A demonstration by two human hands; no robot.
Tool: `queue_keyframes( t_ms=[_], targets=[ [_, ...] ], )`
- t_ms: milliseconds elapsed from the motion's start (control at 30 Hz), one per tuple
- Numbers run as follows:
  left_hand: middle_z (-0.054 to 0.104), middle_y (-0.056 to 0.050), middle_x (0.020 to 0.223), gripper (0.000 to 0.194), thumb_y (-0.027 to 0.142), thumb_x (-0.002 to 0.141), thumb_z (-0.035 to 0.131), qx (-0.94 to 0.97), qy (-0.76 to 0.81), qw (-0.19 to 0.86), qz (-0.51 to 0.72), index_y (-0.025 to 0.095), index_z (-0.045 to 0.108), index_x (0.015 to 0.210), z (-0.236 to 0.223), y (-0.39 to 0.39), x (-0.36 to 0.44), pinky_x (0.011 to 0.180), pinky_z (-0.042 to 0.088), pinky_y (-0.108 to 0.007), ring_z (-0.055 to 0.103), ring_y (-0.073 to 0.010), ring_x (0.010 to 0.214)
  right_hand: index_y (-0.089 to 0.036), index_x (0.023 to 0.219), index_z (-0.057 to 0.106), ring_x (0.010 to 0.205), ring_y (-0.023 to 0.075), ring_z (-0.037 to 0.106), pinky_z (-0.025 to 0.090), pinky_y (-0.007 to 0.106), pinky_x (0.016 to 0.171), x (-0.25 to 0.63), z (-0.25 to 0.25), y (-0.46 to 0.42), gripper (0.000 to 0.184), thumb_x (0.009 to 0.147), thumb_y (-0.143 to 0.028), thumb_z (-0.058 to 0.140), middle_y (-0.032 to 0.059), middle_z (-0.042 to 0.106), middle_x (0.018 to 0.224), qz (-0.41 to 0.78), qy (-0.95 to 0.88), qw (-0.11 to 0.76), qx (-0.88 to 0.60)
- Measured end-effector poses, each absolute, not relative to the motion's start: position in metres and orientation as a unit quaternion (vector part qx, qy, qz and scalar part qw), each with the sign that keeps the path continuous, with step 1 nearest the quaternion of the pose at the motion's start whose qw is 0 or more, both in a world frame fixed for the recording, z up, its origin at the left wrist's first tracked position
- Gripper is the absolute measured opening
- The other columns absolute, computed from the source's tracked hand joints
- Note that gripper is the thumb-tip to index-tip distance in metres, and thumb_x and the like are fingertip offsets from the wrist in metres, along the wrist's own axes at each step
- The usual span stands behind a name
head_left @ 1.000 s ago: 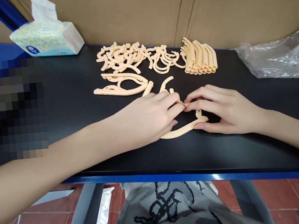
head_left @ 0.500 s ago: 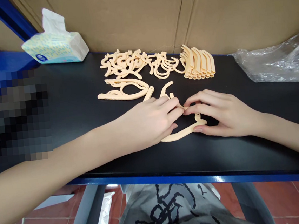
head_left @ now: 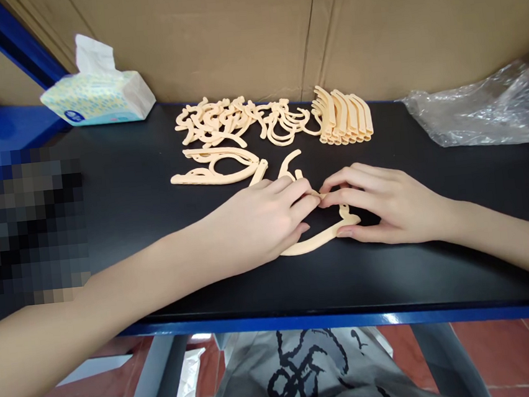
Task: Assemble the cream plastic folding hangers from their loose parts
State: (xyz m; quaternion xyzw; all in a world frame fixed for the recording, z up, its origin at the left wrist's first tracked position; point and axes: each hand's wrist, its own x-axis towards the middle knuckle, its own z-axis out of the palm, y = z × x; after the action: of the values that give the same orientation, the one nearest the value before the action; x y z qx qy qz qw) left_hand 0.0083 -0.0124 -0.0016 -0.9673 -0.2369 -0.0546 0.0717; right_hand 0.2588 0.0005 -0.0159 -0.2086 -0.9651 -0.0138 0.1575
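Both hands work on a cream plastic folding clothes hanger (head_left: 313,242) lying on the black table (head_left: 370,282). My left hand (head_left: 273,213) covers its left part, the fingers bent over it. From the right, my right hand (head_left: 382,206) grips it: the fingers meet the left fingertips at a thin piece, while the thumb lies against the lower curved arm. Just beyond my left hand show a curved cream piece (head_left: 289,163) and a short straight piece (head_left: 258,172). A folded cream hanger (head_left: 225,177) lies farther left. The spot where the fingertips meet is mostly hidden.
At the back lie a heap of cream hook-shaped parts (head_left: 217,122), several curved loops (head_left: 281,135) and a neat stack of hanger arms (head_left: 343,119). A tissue pack (head_left: 96,99) stands back left, a clear plastic bag (head_left: 480,109) back right. Cardboard (head_left: 230,33) walls the rear.
The camera view has shifted slightly, so the table things sit lower in the picture. Both hands keep nearly the same grip on the hanger.
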Motion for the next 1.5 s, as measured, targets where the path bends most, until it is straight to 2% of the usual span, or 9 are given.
queue_keyframes(
  t_ms=[1267,1500],
  targets=[
    [0.06,-0.012,0.118,0.031,0.025,0.097,0.048,-0.968,-0.231,0.078,-0.058,0.009,0.056,0.122,-0.0016,-0.013,0.0084,0.085,0.047,-0.035,0.058,-0.0241,0.101,-0.019,0.115,0.057,0.091,0.0203,0.056,0.049,0.034,0.077,0.2595,-0.0157,0.0007,0.032,0.092,-0.042,0.056,0.0103,0.061,0.112,-0.005,-0.965,0.152,-0.215],
    [0.059,-0.013,0.12,0.033,0.026,0.099,0.045,-0.967,-0.234,0.083,-0.05,0.009,0.055,0.126,-0.0031,-0.0131,0.0088,0.089,0.046,-0.038,0.057,-0.0261,0.108,-0.017,0.112,0.058,0.092,0.0204,0.057,0.049,0.033,0.077,0.2598,-0.0161,0.0009,0.032,0.091,-0.041,0.058,0.0107,0.061,0.111,-0.005,-0.965,0.154,-0.214]
  ],
)
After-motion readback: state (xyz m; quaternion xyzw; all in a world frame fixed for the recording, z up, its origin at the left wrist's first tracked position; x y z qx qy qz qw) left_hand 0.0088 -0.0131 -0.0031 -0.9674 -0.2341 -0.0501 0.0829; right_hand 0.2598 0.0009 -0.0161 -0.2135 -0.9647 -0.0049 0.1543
